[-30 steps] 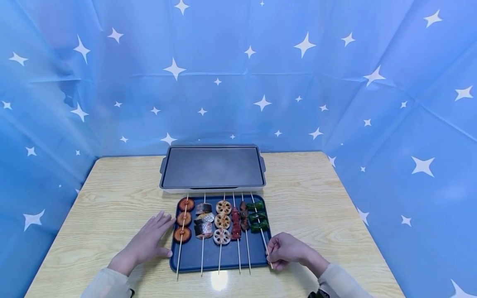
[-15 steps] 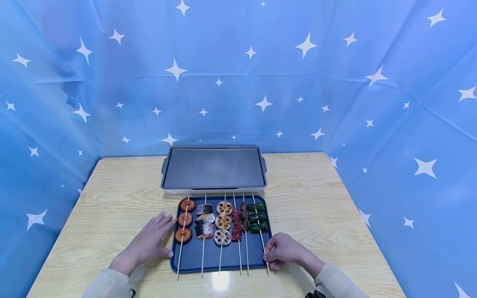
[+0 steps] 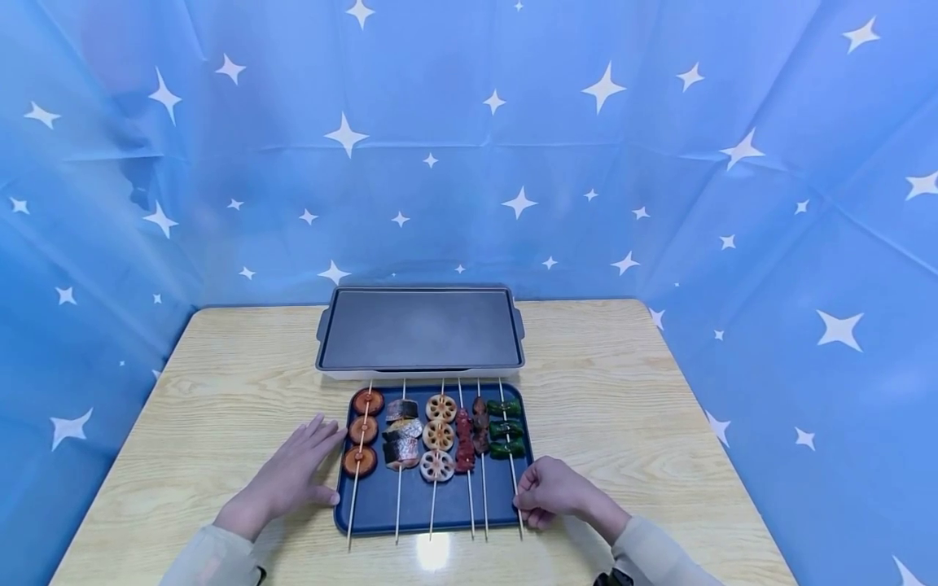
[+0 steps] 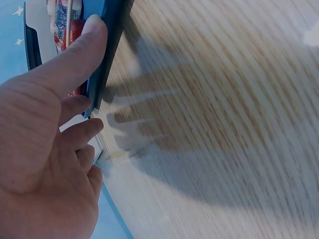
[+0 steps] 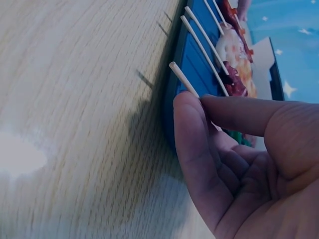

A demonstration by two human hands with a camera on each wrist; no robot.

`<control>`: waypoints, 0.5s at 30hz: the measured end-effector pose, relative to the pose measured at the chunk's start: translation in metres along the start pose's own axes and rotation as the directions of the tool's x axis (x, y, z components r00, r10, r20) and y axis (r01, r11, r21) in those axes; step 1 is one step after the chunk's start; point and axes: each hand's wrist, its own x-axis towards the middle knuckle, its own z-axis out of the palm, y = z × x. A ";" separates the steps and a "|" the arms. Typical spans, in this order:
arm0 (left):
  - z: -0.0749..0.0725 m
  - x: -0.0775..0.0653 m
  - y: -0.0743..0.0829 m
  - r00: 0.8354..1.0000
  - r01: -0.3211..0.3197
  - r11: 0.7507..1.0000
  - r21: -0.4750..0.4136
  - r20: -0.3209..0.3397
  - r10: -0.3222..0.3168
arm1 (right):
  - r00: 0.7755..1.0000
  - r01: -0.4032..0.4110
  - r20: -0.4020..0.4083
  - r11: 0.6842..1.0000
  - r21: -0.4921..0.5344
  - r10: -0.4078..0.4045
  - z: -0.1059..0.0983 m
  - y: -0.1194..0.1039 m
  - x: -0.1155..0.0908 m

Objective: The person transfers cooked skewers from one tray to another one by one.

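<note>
A blue tray [image 3: 381, 509] bears several skewers side by side. At its right, my right hand [image 3: 557, 492] pinches the stick of the green pepper skewer [image 3: 506, 428] between thumb and finger, near the tray's front corner. The stick's end [image 5: 180, 77] pokes out past the fingertips in the right wrist view. My left hand [image 3: 282, 476] rests at the tray's left side, fingers extended, its thumb [image 4: 94, 30] on the rim. From left to right lie the mushroom skewer [image 3: 362, 430], fish skewer [image 3: 401, 450], lotus root skewer [image 3: 439, 435], red meat skewer [image 3: 465, 439] and brown meat skewer [image 3: 479, 425].
Right behind the tray stands a dark griddle [image 3: 422, 330] with side handles and a pale base. The wooden table [image 3: 615, 391] extends to both sides. A blue curtain [image 3: 440, 187] with white stars hangs around the table's back and sides.
My right hand has shifted slightly left with the stick end of the green pepper skewer, which now lies straighter, closer to parallel with its neighbours. The left hand stays in place.
</note>
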 end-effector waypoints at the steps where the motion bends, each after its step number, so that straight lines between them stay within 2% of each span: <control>1: 0.000 0.000 0.000 1.000 0.001 1.000 -0.003 0.000 -0.001 | 1.000 -0.003 0.000 1.000 -0.004 0.003 0.000 0.000 0.000; 15: 0.004 0.006 0.002 1.000 -0.005 1.000 0.002 0.023 0.005 | 1.000 -0.022 -0.005 0.996 -0.087 0.021 -0.009 0.001 0.000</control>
